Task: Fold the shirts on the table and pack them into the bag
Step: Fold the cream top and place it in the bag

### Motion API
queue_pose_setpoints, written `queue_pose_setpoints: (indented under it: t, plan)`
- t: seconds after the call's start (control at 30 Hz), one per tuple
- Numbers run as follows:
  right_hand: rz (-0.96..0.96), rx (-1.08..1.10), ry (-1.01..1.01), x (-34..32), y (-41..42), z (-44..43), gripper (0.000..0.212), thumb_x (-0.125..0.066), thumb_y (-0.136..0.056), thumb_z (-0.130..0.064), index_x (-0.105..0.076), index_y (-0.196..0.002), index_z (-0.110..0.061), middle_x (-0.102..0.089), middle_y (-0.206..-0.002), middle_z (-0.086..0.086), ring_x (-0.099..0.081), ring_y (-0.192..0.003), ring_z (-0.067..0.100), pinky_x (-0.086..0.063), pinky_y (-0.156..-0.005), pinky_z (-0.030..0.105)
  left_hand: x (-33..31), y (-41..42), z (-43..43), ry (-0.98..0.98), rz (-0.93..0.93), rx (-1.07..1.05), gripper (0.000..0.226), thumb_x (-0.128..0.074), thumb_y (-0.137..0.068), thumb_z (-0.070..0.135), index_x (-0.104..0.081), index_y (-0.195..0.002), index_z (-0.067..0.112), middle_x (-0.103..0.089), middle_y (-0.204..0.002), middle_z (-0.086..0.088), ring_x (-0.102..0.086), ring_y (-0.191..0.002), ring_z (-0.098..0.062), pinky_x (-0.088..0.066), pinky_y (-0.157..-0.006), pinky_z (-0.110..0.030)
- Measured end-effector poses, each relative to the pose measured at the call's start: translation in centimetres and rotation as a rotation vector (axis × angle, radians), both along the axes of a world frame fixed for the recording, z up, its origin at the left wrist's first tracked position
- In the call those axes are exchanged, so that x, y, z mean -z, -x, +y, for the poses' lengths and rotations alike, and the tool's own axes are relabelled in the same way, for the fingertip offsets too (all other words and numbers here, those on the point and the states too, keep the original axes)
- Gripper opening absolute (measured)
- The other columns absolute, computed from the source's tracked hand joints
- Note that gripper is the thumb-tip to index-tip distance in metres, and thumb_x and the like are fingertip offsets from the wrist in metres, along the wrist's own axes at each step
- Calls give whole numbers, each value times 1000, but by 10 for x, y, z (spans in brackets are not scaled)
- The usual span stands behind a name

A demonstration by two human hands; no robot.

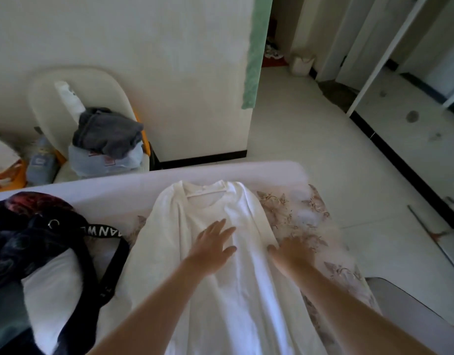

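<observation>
White shirt (233, 303) lies collar-away on the table (105, 190). The left hand (213, 248) rests flat on its middle, fingers spread; the right hand (291, 252) is at its right edge, thumb touching the fold, fingers apparently straight and gripping nothing (blurred against the patterned cloth (297, 213)). I'd pin the middle with the left hand, smooth the right fold flat, then double hem toward collar before moving it to the bag (28, 239) left of the shirt. The hem is cut off below view, and I cannot make out the bag's opening.
</observation>
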State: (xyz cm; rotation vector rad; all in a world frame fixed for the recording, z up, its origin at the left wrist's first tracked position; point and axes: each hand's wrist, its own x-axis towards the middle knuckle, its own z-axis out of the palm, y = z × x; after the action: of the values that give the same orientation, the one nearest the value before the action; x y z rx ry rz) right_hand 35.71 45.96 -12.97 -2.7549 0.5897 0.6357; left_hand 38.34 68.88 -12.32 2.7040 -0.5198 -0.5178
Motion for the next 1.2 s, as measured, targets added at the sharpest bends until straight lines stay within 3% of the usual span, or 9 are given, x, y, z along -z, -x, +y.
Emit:
queue_pose_setpoints:
  t: [0.13,0.37,0.47,0.6,0.77,0.9,1.03,1.13,1.2]
  plan:
    - [-232,56,-114,10,20,-4,43,-45,-92,-52,-66,-102,-15,-68,-91,3,-66,-87,25,-49,-72,30,30,24,-8,-216,102,119,83,-47,-91,62,1,-155,39,19,-163,3,14,-151,-22,-1,-121,-44]
    - [-571,263,-84,-15,13,-3,30,-37,-106,-33,-55,-101,-9,-67,-93,15,-64,-89,37,-36,-63,35,32,34,12,-331,83,-2,90,-52,-87,48,5,-156,36,23,-162,-4,12,-151,-25,3,-121,-44]
    - [-548,82,40,-20,12,2,32,-39,-105,-39,-51,-106,-9,-68,-89,13,-65,-81,34,-36,-57,33,21,35,-5,-323,32,-60,78,-50,-87,33,-13,-156,27,9,-164,-5,6,-151,-26,2,-122,-43]
    - [-557,-364,346,-23,-11,-30,56,-83,-73,-46,-52,-96,-5,-57,-64,9,-57,-45,24,-31,-40,24,17,32,-30,-176,-31,-6,66,-46,-95,36,-17,-154,30,3,-165,2,3,-151,-23,-3,-122,-43]
    - [-497,-345,723,-37,-48,-64,55,-61,-75,-15,-50,-129,-15,-59,-112,18,-57,-95,33,-40,-80,42,24,27,-49,-114,209,200,78,-48,-96,47,-1,-156,35,16,-164,7,17,-150,-21,4,-121,-47]
    - [-550,-607,346,-9,-49,-22,57,-65,-69,-1,-59,-124,-14,-51,-135,19,-54,-111,39,-43,-86,48,29,16,-48,31,109,148,66,-45,-100,36,-13,-157,30,-5,-165,5,0,-152,-17,-1,-122,-34]
    - [-249,-721,75,19,-41,15,50,-51,-96,-22,-43,-145,-19,-35,-156,10,-42,-137,29,-42,-102,48,26,-10,-16,152,-143,-75,47,-48,-96,16,-48,-142,26,-45,-149,4,-39,-138,-19,-31,-112,-35]
    - [-303,-658,286,16,-64,32,29,-63,-87,-20,-64,-115,-16,-69,-104,9,-67,-92,30,-48,-86,45,19,-46,22,-7,-241,-133,52,-45,-92,4,-53,-138,27,-45,-148,6,-45,-131,-21,-37,-104,-36]
    - [-378,-654,346,12,-90,41,27,-73,-69,-10,-68,-96,-16,-66,-76,6,-65,-70,29,-50,-75,42,14,-72,42,-152,-220,-111,59,-41,-93,2,-44,-145,30,-32,-156,7,-42,-134,-21,-36,-105,-36]
